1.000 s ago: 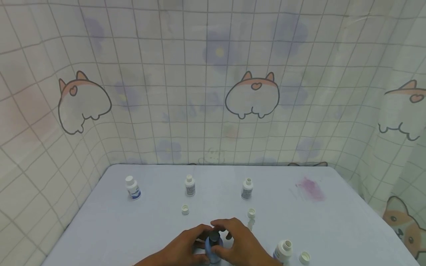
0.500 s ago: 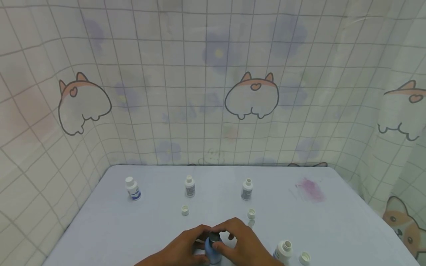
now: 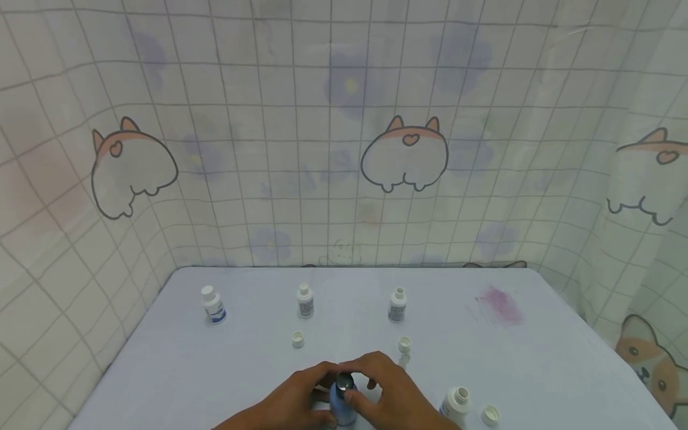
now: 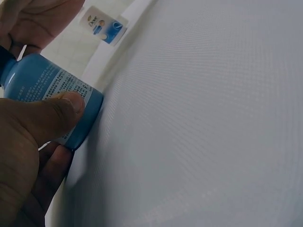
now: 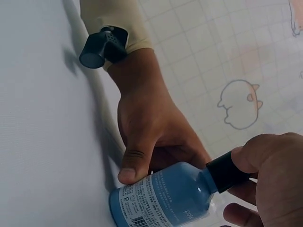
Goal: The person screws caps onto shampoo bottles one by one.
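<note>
A blue bottle (image 3: 342, 409) with a black cap (image 3: 344, 382) stands on the white table at the front. My left hand (image 3: 301, 397) grips its body, thumb laid across the printed label in the left wrist view. My right hand (image 3: 384, 391) pinches the black cap between thumb and fingers. In the right wrist view the cap (image 5: 226, 172) sits at the neck of the bottle (image 5: 163, 196), under the right thumb.
A capped white bottle (image 3: 214, 306) stands at the back left. Uncapped white bottles (image 3: 305, 303) stand at back centre, back right (image 3: 397, 307) and front right (image 3: 454, 403). Loose white caps (image 3: 298, 340) lie near them. A pink stain (image 3: 501, 304) marks the table.
My right thumb and fingers have shifted on the black cap, and more of its shiny top shows. The left hand keeps its grip on the blue bottle.
</note>
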`<state>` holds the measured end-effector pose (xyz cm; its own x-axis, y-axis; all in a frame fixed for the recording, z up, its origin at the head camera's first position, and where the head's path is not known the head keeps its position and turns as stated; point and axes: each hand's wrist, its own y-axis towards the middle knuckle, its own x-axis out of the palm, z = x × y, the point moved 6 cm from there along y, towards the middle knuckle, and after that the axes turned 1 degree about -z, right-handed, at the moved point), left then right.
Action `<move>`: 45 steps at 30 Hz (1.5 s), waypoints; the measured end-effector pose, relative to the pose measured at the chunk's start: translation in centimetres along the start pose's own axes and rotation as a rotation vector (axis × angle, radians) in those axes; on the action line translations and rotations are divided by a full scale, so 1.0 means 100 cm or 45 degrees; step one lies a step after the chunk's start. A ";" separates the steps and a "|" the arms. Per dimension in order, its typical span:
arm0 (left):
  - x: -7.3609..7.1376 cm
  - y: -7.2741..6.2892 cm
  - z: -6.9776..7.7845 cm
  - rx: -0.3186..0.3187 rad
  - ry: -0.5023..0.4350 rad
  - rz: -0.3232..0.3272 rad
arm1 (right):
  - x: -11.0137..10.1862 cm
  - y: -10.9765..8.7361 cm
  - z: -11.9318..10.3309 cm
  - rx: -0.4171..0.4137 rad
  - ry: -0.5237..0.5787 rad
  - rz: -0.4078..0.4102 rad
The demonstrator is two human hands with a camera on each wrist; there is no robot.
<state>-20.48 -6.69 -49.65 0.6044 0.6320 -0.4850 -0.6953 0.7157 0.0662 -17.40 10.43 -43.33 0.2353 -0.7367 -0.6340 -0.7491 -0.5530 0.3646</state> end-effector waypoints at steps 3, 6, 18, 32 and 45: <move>-0.001 0.000 0.000 -0.006 -0.004 -0.003 | 0.000 0.001 0.001 0.001 -0.020 0.007; 0.000 0.000 -0.001 -0.002 -0.019 -0.004 | -0.001 0.002 0.002 0.037 -0.035 0.026; 0.000 0.000 -0.003 -0.031 -0.029 0.001 | -0.001 0.002 0.002 0.018 0.023 -0.003; 0.001 0.001 -0.003 0.026 -0.026 0.006 | -0.002 0.003 0.003 0.133 -0.015 0.014; 0.001 0.001 -0.004 -0.016 -0.046 0.005 | -0.001 0.003 0.003 0.045 0.008 0.005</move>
<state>-20.63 -6.73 -50.01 0.6152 0.6453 -0.4529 -0.7023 0.7096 0.0571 -17.86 10.41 -43.39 0.2360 -0.7414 -0.6282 -0.7716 -0.5359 0.3426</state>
